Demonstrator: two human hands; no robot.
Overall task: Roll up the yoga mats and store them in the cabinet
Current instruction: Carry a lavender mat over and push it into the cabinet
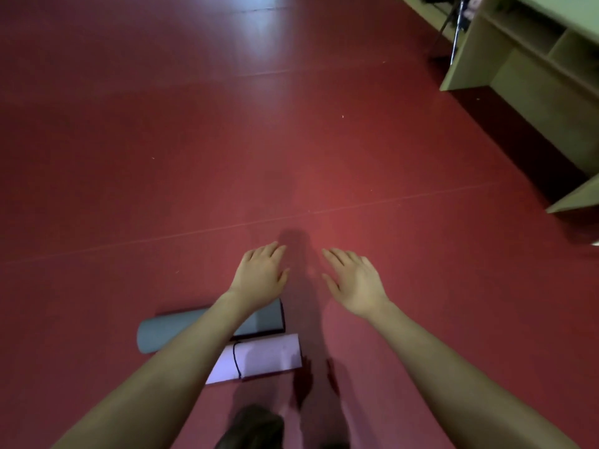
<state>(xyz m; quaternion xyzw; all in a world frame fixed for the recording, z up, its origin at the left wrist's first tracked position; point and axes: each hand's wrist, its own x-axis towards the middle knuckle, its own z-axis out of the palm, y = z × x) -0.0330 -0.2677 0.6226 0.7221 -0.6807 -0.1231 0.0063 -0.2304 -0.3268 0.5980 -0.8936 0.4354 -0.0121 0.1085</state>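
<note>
Two rolled yoga mats lie side by side on the red floor below my arms. The grey-blue mat point(168, 332) is the farther one, and my left forearm crosses over it. The pale lilac mat point(265, 356) lies nearer me, with a thin black cord looped round it. My left hand point(261, 273) and my right hand point(355, 283) hover palm down in front of me, beyond the mats, fingers straight and holding nothing. The cabinet point(531, 69), pale wood with open compartments, stands at the upper right.
Red floor point(227, 140) stretches wide ahead and to the left, with a light glare at the top. Dark items and a metal stand point(458, 24) sit beside the cabinet's far end. My dark shoe point(252, 426) shows at the bottom edge.
</note>
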